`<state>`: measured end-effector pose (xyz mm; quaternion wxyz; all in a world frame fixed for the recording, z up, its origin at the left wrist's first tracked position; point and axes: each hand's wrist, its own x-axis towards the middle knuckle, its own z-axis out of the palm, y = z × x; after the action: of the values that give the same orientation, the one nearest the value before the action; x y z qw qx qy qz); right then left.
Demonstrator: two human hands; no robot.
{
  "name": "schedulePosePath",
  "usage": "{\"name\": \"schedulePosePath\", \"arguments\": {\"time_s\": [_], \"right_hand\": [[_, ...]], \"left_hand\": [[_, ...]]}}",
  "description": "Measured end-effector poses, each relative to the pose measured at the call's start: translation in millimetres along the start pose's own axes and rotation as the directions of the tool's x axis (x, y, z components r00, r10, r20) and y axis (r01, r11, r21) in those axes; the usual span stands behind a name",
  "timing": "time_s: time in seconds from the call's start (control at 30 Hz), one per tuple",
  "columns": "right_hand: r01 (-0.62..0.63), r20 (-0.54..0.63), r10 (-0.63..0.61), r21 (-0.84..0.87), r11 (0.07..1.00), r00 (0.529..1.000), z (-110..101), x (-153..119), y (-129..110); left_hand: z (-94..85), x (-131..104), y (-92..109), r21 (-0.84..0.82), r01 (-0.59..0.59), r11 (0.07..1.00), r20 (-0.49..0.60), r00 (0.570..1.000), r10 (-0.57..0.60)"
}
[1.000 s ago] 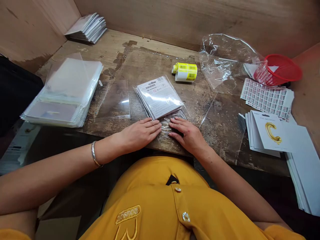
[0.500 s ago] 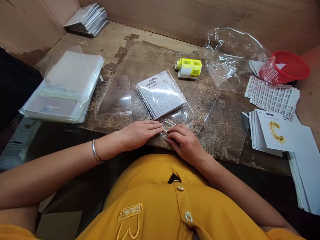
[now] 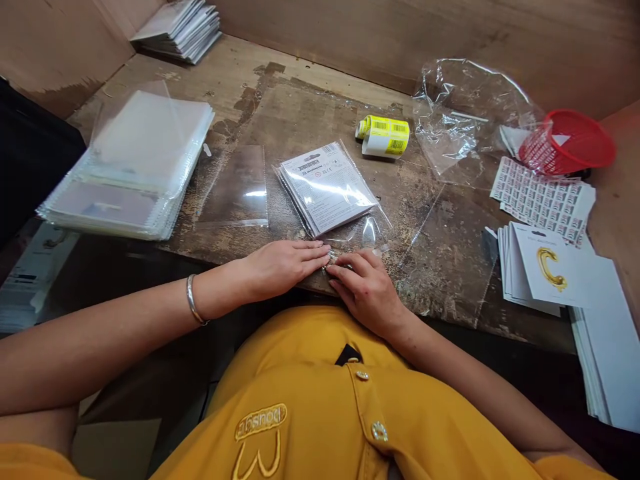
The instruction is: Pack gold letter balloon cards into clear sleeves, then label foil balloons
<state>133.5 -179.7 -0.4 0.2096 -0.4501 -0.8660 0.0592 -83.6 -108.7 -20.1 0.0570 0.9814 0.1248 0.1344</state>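
Observation:
At the table's front edge, my left hand lies flat with its fingers stretched out, the tips on the near end of a clear plastic sleeve. My right hand has curled fingers pinching the sleeve's edge right beside those fingertips. Just beyond both hands, a stack of printed cards in clear sleeves lies at a slant, its top card showing small print and a hang hole. The loose end of the clear sleeve reaches from the stack towards my fingers. A silver bangle circles my left wrist.
Left on the wooden table are a pile of clear sleeves and a single sleeve. Behind stands a yellow label roll. Rightward are a crumpled bag, red basket, sticker sheets and balloon cards.
The view has shifted slightly. My right fingers have slid a little left along the sleeve's edge, closer to my left fingertips. My left hand stays flat.

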Motion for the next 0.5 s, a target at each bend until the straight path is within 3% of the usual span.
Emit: {"name": "schedulePosePath", "arguments": {"time_s": [0.2,0.33,0.5], "right_hand": [[0.035,0.020,-0.034,-0.029,0.999,0.999,-3,-1,-8],[0.085,0.105,-0.085,0.006,0.996,0.991,-10,-3,-12],[0.037,-0.019,-0.037,-0.025,0.999,0.999,-21,6,-4]], "left_hand": [[1.2,1,0,0.003,0.003,1.000,0.001,1.000,-0.003],[0.0,1,-1,0.008,0.008,1.000,0.010,1.000,-0.008],[0.6,1,-1,0.029,0.022,0.999,-0.018,1.000,-0.021]]}}
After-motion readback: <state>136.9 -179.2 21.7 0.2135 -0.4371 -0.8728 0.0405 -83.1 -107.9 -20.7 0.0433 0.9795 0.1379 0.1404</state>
